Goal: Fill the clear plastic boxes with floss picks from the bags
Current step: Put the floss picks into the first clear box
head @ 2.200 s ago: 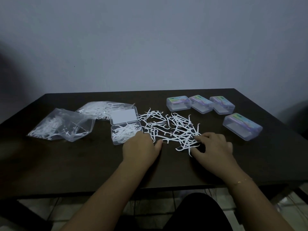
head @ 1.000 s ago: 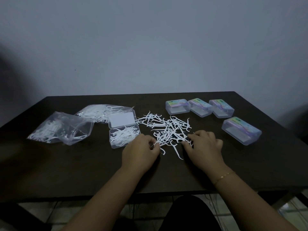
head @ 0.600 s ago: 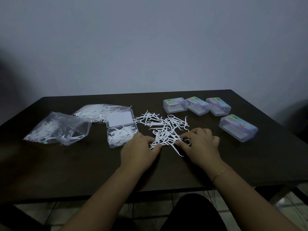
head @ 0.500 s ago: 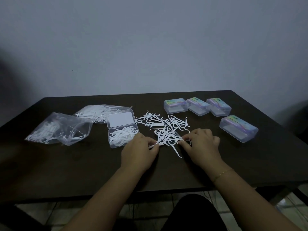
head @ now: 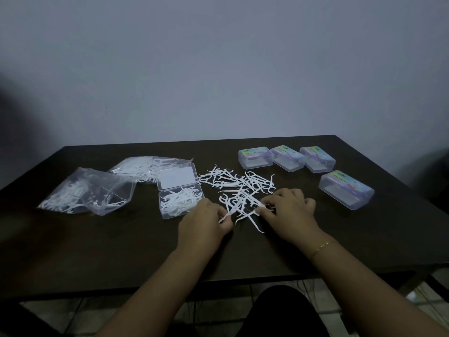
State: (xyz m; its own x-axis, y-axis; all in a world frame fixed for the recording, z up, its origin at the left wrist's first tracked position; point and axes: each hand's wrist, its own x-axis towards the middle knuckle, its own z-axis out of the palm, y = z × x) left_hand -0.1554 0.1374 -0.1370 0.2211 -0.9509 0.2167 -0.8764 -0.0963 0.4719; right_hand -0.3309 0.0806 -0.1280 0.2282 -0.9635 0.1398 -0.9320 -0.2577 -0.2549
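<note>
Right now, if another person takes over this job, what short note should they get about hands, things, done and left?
Left hand pinches floss picks at the near edge of the loose pile. Right hand grips picks at the pile's near right.
Open box, left of the pile, is partly filled, lid up.
Two bags with picks lie far left.
Four closed boxes stand on the right; their contents are unclear.
Left: move the pile into the open box, close it.

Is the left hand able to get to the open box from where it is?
Probably yes: the left hand sits right beside the open box, whose lid is flipped back, and nothing lies between them.
</note>
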